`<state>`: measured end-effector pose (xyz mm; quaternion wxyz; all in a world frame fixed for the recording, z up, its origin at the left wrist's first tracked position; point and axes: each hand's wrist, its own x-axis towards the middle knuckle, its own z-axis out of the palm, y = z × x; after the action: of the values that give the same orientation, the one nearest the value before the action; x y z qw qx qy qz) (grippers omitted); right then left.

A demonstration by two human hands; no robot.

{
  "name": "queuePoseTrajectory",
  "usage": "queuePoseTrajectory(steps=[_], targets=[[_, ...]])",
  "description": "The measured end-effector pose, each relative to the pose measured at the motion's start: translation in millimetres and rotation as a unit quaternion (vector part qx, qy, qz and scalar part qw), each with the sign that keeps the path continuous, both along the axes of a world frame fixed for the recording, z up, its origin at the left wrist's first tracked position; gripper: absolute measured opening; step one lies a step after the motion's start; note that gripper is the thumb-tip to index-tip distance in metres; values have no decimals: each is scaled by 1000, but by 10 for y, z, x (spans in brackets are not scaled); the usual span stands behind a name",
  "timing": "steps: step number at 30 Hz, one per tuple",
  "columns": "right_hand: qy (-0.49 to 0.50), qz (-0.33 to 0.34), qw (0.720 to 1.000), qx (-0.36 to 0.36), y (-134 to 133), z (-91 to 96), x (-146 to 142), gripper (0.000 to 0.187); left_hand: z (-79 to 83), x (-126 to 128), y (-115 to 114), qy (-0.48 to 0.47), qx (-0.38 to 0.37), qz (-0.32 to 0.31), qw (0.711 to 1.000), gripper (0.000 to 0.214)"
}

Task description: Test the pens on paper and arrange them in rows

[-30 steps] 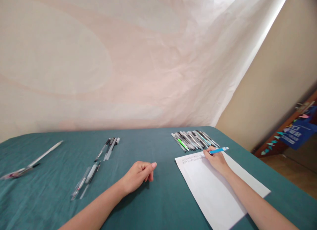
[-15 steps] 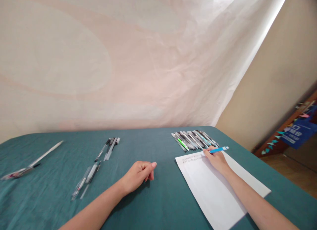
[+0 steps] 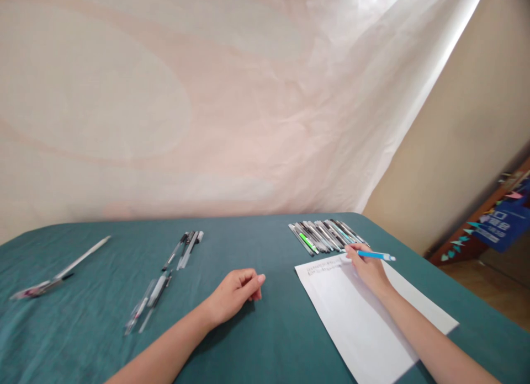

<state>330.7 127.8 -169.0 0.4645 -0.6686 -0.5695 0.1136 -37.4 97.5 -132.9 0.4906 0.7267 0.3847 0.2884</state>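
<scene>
My right hand (image 3: pixel 368 268) is closed around a blue pen (image 3: pixel 376 255), near the top of a white sheet of paper (image 3: pixel 360 323). The pen's back end points right, and its tip is hidden by my fingers. Small dark handwriting (image 3: pixel 323 267) runs in short lines along the sheet's upper left. My left hand (image 3: pixel 238 293) rests on the table left of the paper, its fingers curled into a loose fist with the thumb on top. Nothing shows in it. Just beyond the paper lies a row of pens (image 3: pixel 325 235), one of them a bright green pen (image 3: pixel 308 243).
Dark green cloth covers the table (image 3: pixel 256 351). Several pens lie to the left, in an upper group (image 3: pixel 188 249) and a lower group (image 3: pixel 149 301). Farther left are a white pen (image 3: pixel 83 257) and a reddish clear pen (image 3: pixel 35 290). A pale curtain (image 3: pixel 232 124) hangs behind.
My right hand has moved slightly right with the blue pen, whose back end now tilts lower. My left hand keeps its curled pose. The whole view has shifted a little.
</scene>
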Motion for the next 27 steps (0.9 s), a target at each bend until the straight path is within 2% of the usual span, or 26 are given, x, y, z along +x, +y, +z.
queuePoseTrajectory(steps=[4, 7, 9, 13, 15, 18, 23, 27], targets=[[-113, 109, 987, -21, -170, 240, -405, 32, -46, 7, -22, -55, -29, -8, 998, 29], [-241, 238, 941, -13, -235, 374, -866, 26, -55, 8, -60, -35, 2, -24, 999, 33], [-293, 292, 910, 11, -199, 420, -1180, 25, -38, 5, -93, -15, 31, -38, 999, 38], [-341, 310, 886, 52, 2, 465, -1705, 26, 16, -20, -151, 21, 133, -46, 990, 65], [-351, 314, 880, 66, 100, 473, -1899, 26, 37, -40, -167, 60, 203, -53, 976, 69], [-348, 309, 881, 80, 181, 448, -2108, 25, 52, -64, -176, 121, 260, -73, 955, 55], [-294, 304, 901, 100, 179, 326, -2264, 25, 75, -63, -176, 151, 271, -73, 948, 31], [-251, 319, 908, 104, 165, 251, -2255, 26, 104, -47, -190, 181, 274, -74, 941, 23]])
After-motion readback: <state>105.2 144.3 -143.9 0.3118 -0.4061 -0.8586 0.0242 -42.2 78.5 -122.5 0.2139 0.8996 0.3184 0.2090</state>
